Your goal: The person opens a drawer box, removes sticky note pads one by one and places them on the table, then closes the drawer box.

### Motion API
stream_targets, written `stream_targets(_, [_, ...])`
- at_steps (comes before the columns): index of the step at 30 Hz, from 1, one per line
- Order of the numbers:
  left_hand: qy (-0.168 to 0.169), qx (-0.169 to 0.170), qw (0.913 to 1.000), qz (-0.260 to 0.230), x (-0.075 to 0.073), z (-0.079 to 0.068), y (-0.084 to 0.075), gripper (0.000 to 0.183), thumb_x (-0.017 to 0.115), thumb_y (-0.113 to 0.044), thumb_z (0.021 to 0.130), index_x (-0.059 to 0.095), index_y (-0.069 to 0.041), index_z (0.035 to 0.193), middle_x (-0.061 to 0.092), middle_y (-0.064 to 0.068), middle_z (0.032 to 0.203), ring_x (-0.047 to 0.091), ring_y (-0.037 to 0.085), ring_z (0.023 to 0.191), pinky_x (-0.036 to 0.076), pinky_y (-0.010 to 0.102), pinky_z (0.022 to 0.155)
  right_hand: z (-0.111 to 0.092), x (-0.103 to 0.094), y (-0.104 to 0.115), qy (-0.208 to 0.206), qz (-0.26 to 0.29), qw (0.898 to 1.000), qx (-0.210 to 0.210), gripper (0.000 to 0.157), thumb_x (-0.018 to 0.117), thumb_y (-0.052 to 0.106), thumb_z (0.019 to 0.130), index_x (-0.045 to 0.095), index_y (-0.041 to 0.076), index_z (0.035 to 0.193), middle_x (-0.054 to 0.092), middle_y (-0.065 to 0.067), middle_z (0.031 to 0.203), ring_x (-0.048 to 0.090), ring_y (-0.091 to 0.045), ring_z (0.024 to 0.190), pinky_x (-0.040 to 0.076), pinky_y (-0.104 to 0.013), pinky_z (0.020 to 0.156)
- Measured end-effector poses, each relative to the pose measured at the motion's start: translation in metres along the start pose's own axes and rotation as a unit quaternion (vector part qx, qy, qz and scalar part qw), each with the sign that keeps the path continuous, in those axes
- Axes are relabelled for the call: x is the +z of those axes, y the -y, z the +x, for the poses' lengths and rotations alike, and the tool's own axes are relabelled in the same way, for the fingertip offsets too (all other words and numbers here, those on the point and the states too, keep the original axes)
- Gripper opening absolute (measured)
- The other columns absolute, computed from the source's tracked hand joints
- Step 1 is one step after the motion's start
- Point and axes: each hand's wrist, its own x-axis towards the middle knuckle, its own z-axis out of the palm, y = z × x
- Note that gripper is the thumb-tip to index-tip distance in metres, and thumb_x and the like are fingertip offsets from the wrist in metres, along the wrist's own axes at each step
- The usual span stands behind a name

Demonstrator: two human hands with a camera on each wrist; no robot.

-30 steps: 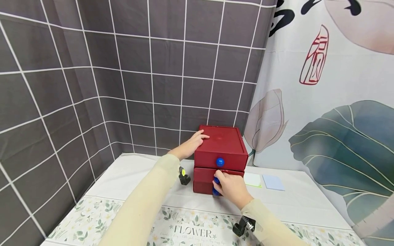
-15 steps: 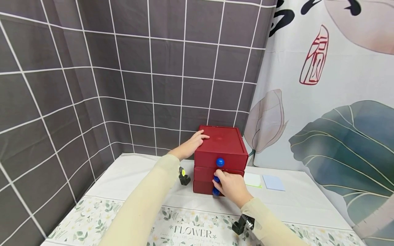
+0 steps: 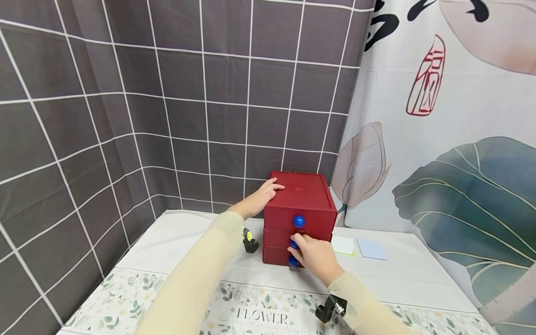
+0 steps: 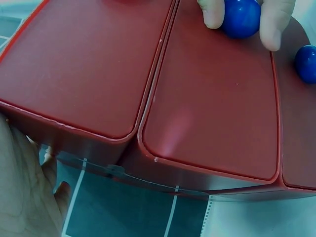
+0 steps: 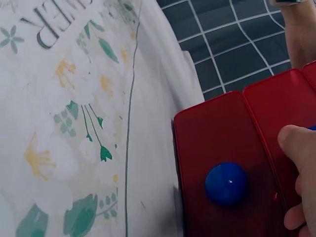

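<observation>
A red drawer cabinet [image 3: 299, 190] with three stacked drawers stands at the back of the table. Each drawer front bears a round blue knob. My right hand [image 3: 314, 256] pinches the middle knob [image 4: 241, 19], finger and thumb on either side of it. The middle drawer front [image 4: 212, 103] sits level with its neighbours. My left hand [image 3: 259, 196] lies on the cabinet's top at its left edge, fingers spread. Above my right hand is the top knob [image 3: 299, 221]; the bottom knob [image 5: 226, 183] is just below it, untouched.
White note paper [image 3: 343, 245] and a light blue pad [image 3: 371, 249] lie right of the cabinet. A floral cloth [image 3: 259, 302] with printed lettering covers the table's front. A dark checked curtain [image 3: 226, 116] hangs behind, and a white printed curtain [image 3: 418, 163] at right.
The middle drawer, standing slightly out with a dark gap above it a second ago, has slid in with my right hand on its knob. My left hand has stayed in place.
</observation>
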Motion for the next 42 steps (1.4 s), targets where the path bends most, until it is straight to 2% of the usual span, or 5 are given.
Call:
stream_targets(6, [0.002, 0.013, 0.9999, -0.01, -0.001, 0.0, 0.0, 0.04, 0.028, -0.024, 0.097, 0.044, -0.021, 0.134, 0.011, -0.002, 0.152, 0.009, 0.018, 0.137, 0.019, 0.047, 0.105, -0.012, 0.003, -0.002, 0.001, -0.013, 0.999, -0.046, 0.047, 0.07, 0.039, 0.076, 0.056, 0.024, 0.119, 0.055, 0.004, 0.066, 0.054, -0.012, 0.049, 0.042, -0.026, 0.044])
stream_targets(10, [0.012, 0.026, 0.9994, -0.02, -0.005, -0.006, -0.01, 0.041, 0.027, -0.02, 0.098, 0.042, -0.014, 0.136, 0.009, 0.004, 0.152, 0.007, 0.023, 0.138, 0.018, 0.05, 0.105, -0.021, 0.008, 0.0, 0.023, -0.016, 0.997, -0.071, 0.04, 0.07, 0.04, 0.076, 0.06, 0.028, 0.113, 0.053, 0.005, 0.063, 0.052, -0.011, 0.047, 0.038, -0.025, 0.041])
stream_targets(14, [0.007, 0.014, 0.9998, -0.009, -0.003, -0.003, -0.007, 0.041, 0.028, -0.023, 0.097, 0.043, -0.019, 0.135, 0.01, 0.0, 0.152, 0.009, 0.02, 0.137, 0.019, 0.047, 0.106, -0.025, 0.012, 0.006, 0.08, -0.022, 0.996, -0.044, 0.027, 0.068, 0.043, 0.077, 0.056, 0.026, 0.093, 0.051, 0.008, 0.06, 0.052, -0.009, 0.048, 0.035, -0.024, 0.04])
stream_targets(18, [0.002, 0.004, 1.0, 0.002, 0.0, 0.001, -0.003, 0.04, 0.029, -0.025, 0.097, 0.044, -0.023, 0.134, 0.012, -0.004, 0.151, 0.011, 0.016, 0.136, 0.02, 0.044, 0.106, -0.025, 0.016, 0.012, 0.109, -0.024, 0.994, -0.008, 0.035, 0.071, 0.045, 0.073, 0.047, 0.023, 0.086, 0.046, 0.01, 0.055, 0.051, -0.009, 0.047, 0.031, -0.023, 0.038])
stream_targets(42, [-0.002, 0.019, 0.9998, -0.007, 0.0, -0.001, 0.0, 0.041, 0.028, -0.022, 0.096, 0.045, -0.02, 0.133, 0.013, 0.0, 0.151, 0.01, 0.015, 0.136, 0.021, 0.042, 0.106, -0.033, 0.009, 0.036, 0.071, -0.01, 0.997, 0.002, 0.029, 0.067, 0.029, 0.069, 0.041, 0.018, 0.074, 0.031, 0.013, 0.045, 0.038, -0.008, 0.037, 0.021, -0.024, 0.035])
